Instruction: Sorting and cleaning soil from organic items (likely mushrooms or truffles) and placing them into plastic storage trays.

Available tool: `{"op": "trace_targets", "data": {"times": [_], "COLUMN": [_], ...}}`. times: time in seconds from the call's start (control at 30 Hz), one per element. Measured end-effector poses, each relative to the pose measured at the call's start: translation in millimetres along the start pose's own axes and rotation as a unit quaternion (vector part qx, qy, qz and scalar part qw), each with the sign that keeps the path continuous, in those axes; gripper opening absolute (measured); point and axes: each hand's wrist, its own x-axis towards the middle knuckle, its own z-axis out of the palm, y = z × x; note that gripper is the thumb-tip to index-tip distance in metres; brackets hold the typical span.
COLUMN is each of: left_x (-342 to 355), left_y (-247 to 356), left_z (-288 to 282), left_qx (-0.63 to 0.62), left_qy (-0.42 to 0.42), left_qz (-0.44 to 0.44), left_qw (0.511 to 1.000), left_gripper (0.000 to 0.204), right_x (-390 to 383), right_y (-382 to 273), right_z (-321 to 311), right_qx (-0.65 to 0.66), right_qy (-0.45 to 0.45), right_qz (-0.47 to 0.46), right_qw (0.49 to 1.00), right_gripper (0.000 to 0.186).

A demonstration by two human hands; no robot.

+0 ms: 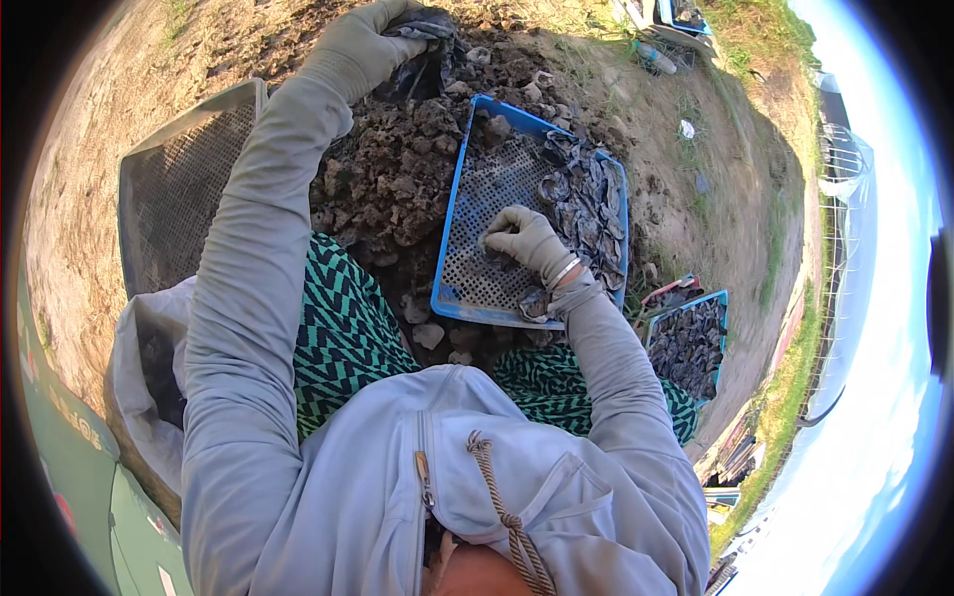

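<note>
My left hand (360,48), in a pale glove, reaches out to the far left with its fingers closed on a dark, crumpled, sheet-like piece (429,62). Below it lies a heap of brown clods (397,169). A blue-rimmed perforated tray (459,248) rests tilted before my knees, with crumpled dark grey pieces (586,204) piled along its right side. Over the tray's middle hovers my right hand (527,241), also gloved, its thumb and fingers pinched together. Whatever may be between those fingertips is too small to make out.
On the left stands a dark mesh-bottomed tray (184,189) beside a white sack (149,368). A second blue-rimmed tray (688,343), full of dark pieces, sits at my right. A plastic bottle (656,57) lies on the ground farther off, near another container (686,20).
</note>
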Motion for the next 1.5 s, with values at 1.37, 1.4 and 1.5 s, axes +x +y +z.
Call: {"op": "trace_targets", "data": {"times": [1.37,1.4,1.5], "left_x": [6,4,0], "left_y": [-12,-11,-21], "left_z": [46,45,39], "left_qx": [0.209,0.188,0.171], "left_qy": [-0.082,-0.078,-0.079], "left_qz": [0.016,0.006,-0.008], "left_qw": [0.974,0.979,0.982], "left_gripper": [0.031,0.031,0.032], "right_x": [-2,-12,-33], "right_y": [63,60,34], "right_z": [-9,-5,-11], "right_qx": [-0.537,-0.536,-0.573], "right_qy": [-0.057,-0.057,-0.060], "right_qz": [0.103,0.103,0.126], "right_qw": [0.835,0.836,0.807], "right_gripper": [0.037,0.037,0.043]}}
